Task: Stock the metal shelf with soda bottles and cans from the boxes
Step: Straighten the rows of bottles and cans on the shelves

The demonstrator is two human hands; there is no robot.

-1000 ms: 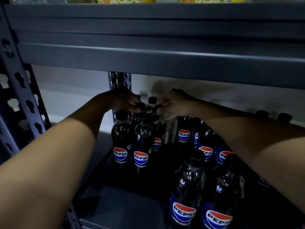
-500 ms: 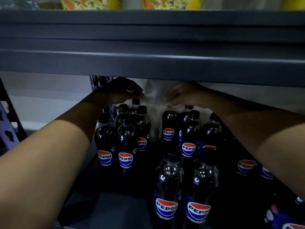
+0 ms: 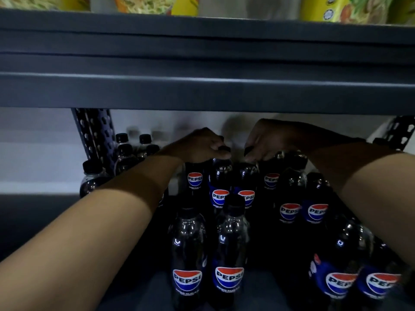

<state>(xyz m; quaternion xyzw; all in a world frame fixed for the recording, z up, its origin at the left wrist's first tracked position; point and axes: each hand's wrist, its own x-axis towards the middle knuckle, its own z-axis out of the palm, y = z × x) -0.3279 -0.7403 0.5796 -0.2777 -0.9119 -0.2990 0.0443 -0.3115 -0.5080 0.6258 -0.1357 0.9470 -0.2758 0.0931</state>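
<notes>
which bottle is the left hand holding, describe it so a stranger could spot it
Look under the dark metal shelf beam at the cluster of Pepsi bottles. In the back row, near the middle, the left hand grips one Pepsi bottle by its black cap. Unlike its neighbours, its cap sits under curled fingers, just left of the right hand.

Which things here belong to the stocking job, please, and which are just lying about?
Job: Pepsi bottles, shelf, left hand, right hand, both gripping bottle tops.
Lying about: noodle packets on the shelf above.
</notes>
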